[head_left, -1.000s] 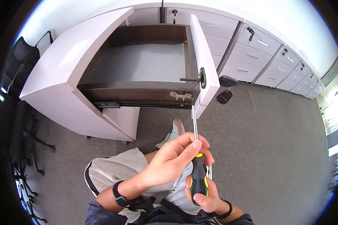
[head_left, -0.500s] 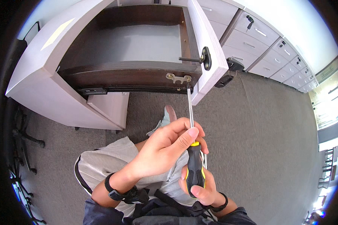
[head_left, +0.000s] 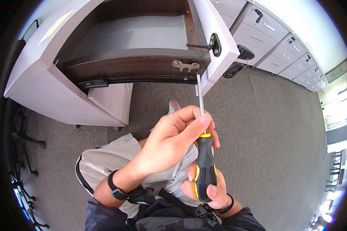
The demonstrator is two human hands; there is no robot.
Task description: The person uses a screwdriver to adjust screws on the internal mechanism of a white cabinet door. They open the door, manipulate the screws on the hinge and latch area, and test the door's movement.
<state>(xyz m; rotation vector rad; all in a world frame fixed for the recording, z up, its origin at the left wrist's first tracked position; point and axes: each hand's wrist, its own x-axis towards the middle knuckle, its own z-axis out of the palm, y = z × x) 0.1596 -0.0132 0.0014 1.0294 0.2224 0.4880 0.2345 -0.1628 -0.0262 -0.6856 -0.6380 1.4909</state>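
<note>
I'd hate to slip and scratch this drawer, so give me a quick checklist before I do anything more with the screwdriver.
1. Right hand gripping the screwdriver by its handle: ok.
2. Left hand guiding the shaft: ok, thumb and fingers are around it just beyond the handle.
3. Drawer pulled out so its side can be reached: ok.
4. Tip lined up with the metal bracket: ok, it appears to be at the right-hand end.
5. Tip seated in a screw head: cannot tell, too small to see.
6. A hand bracing the drawer: not ok, both are on the screwdriver.
</note>
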